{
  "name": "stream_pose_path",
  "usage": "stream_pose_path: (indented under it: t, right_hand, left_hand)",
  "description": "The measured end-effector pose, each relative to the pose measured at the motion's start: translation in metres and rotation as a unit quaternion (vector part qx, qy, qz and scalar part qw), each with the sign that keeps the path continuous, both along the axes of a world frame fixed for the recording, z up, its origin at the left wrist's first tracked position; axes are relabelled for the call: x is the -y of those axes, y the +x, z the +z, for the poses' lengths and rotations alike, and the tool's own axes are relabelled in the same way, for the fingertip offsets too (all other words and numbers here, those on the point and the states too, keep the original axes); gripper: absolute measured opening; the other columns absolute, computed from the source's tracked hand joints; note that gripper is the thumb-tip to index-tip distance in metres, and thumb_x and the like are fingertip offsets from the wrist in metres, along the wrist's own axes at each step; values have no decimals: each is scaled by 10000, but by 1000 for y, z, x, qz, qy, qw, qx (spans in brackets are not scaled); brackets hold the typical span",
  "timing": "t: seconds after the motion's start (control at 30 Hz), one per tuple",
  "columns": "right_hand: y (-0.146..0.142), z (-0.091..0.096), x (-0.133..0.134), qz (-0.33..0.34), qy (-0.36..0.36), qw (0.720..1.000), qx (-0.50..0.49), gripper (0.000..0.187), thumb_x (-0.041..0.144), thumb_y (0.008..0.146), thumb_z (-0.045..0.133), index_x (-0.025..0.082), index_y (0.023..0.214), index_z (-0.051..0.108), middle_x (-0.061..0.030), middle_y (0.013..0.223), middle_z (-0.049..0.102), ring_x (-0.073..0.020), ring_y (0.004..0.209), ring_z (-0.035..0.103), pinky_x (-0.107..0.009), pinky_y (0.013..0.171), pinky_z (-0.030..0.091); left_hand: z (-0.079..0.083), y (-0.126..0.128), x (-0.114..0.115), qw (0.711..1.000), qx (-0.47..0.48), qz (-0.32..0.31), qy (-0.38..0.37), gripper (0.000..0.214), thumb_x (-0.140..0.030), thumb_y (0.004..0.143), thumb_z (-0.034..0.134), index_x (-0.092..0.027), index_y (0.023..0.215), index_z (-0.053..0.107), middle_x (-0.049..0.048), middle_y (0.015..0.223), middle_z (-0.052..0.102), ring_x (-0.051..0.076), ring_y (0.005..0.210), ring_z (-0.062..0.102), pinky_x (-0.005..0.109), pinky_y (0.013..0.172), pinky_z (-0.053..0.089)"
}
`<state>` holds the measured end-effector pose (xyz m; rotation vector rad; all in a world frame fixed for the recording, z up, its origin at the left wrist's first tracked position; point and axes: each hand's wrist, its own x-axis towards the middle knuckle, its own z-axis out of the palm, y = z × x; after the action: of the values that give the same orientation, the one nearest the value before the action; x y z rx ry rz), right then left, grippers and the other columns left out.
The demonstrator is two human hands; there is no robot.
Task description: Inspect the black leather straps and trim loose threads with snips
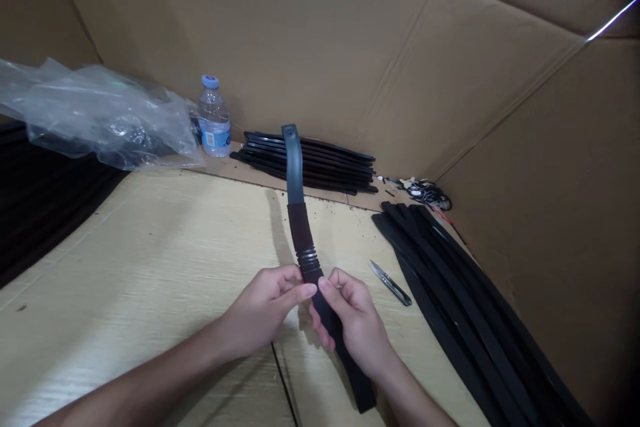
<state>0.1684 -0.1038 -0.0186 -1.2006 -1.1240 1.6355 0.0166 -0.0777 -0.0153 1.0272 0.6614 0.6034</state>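
Observation:
A long, curved dark strip (295, 177) stands tilted away from me, with a small hole near its far end. A dark brown ribbed sleeve (301, 227) covers its middle, and shiny bands show between the ribs. Its lower part is flat and black. My left hand (265, 310) pinches the strip from the left just below the bands, some fingers behind it. From the right, my right hand (357, 320) closes on the same spot, its thumb on the front face. Thread snips (391, 283) lie right of my right hand.
Black flat strips (465, 307) lie along the right side. Thinner dark strips (340, 173) are stacked at the back, beside a water bottle (214, 123). Clear plastic (110, 113) rests over a dark pile (45, 207) at left. Tangled cords (430, 195) sit by the cardboard wall (300, 33).

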Motion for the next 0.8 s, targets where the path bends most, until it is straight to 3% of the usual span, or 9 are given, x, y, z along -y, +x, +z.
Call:
stream_pose_path:
  t: [0.33,0.43,0.57,0.8]
  right_hand:
    - [0,2,3,7,-9,999,42,329,443,877,446,188,701,332,38,448,534,-66,282,410,-137,267,249]
    - [0,4,1,19,-5,1000,18,294,424,888,434,186,739,348,28,485,561,-72,315,443,-146,298,300]
    - [-1,7,-1,29,-4,1000,-9,268,399,904,410,160,783,404,-21,601,619,-76,400,507,-177,385,395]
    - [-1,8,0,8,-21,999,31,327,455,877,435,176,718,370,18,493,558,-58,314,408,-153,310,296]
  left_hand:
    - [-2,-1,0,998,-39,48,8,226,-319,793,488,-119,889,531,61,796,649,112,695,614,227,678,471]
    - [-2,1,3,999,-3,33,8,236,-330,818,439,-129,928,496,41,705,632,126,627,618,253,639,480]
    - [-3,4,7,999,11,43,15,223,-347,820,431,-126,812,456,12,595,579,138,550,608,232,549,456]
    - [-1,5,7,999,24,41,1,216,-336,815,447,-121,818,468,47,665,635,150,626,634,273,637,494]
